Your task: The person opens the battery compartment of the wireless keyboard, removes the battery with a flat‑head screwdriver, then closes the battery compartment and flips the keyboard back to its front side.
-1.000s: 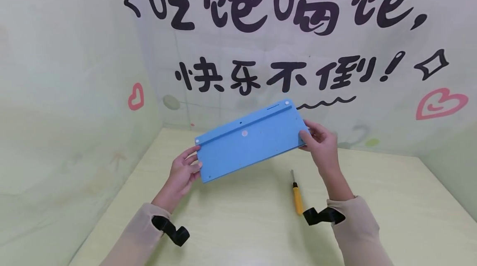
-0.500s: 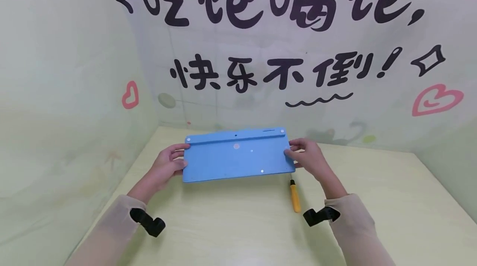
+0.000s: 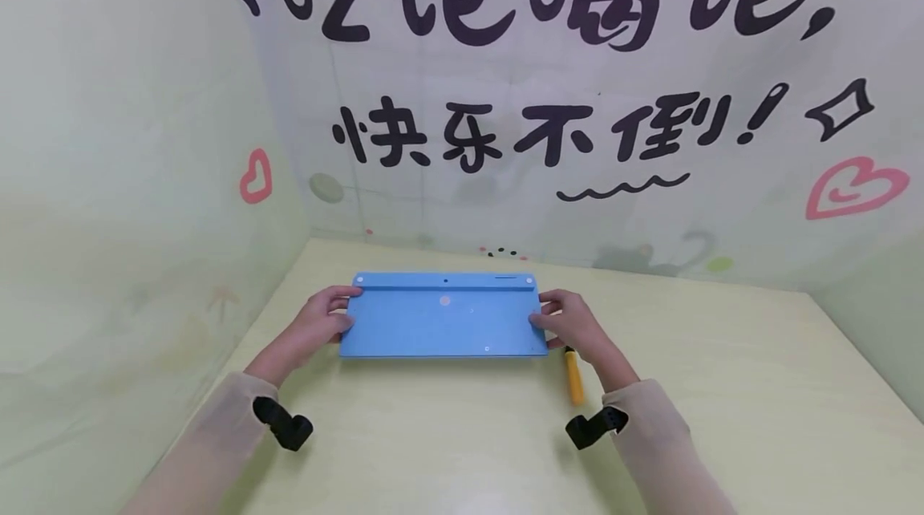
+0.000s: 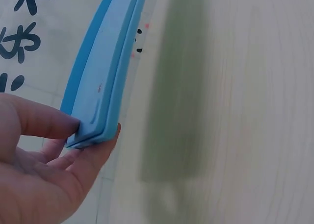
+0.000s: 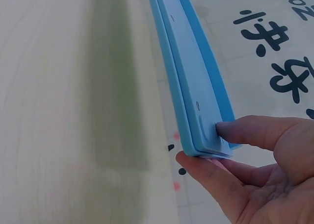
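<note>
A flat blue keyboard (image 3: pixel 404 325) is held up over the table with its underside facing me. A raised ridge runs along its far side, with small white feet at the far corners. My left hand (image 3: pixel 315 316) grips its left end, thumb (image 4: pixel 46 122) on the near face and fingers behind. At the other end my right hand (image 3: pixel 573 322) pinches the edge the same way, thumb (image 5: pixel 250 132) on the face. The key side is turned away and hidden. Close below the right hand lies a screwdriver (image 3: pixel 574 377) with a yellow handle, its shaft hidden.
The pale wooden table (image 3: pixel 447 443) carries the keyboard's shadow. Behind it stands a wall sheet (image 3: pixel 505 202) with large black lettering, and another pale panel (image 3: pixel 130 218) closes the left side. Black camera mounts (image 3: pixel 289 427) sit on both wrists.
The keyboard has come down toward the table and leveled from a slant, its right end dropping most. Both hands moved left with it, keeping their grip. The screwdriver's shaft is now covered.
</note>
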`<act>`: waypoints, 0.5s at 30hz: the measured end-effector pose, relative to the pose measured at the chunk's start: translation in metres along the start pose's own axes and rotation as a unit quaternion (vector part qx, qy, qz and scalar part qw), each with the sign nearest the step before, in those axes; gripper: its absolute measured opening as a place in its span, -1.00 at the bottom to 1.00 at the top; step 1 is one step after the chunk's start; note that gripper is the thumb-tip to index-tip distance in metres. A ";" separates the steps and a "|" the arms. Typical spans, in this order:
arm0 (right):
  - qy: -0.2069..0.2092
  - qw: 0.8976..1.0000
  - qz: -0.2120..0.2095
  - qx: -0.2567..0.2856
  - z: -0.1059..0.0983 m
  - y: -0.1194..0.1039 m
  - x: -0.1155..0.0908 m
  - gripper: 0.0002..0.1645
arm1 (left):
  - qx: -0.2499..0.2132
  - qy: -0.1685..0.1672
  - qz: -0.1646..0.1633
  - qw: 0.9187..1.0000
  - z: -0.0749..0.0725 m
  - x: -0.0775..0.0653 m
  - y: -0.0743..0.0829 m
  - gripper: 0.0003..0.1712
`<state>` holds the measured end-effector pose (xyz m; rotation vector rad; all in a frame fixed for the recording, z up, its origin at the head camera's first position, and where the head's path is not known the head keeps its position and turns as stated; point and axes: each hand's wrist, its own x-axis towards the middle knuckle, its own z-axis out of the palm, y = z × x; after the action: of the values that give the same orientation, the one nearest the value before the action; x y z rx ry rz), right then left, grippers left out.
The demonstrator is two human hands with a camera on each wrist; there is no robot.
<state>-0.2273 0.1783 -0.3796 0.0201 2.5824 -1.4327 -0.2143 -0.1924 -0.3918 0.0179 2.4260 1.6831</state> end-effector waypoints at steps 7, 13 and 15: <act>-0.008 0.999 0.033 -0.005 0.018 0.007 0.003 -0.44 | 0.038 0.011 -0.036 0.999 -0.001 0.006 -0.009 -0.46; -0.017 0.999 0.043 -0.022 0.028 0.012 0.001 -0.29 | 0.063 0.011 -0.056 0.996 0.001 0.008 -0.010 -0.52; -0.017 0.999 0.041 -0.017 0.030 0.013 0.000 -0.29 | 0.070 0.014 -0.060 0.996 0.001 0.009 -0.010 -0.52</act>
<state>-0.2217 0.1603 -0.4058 0.0946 2.5482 -1.3487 -0.2218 -0.1941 -0.4028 -0.1294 2.5058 1.4716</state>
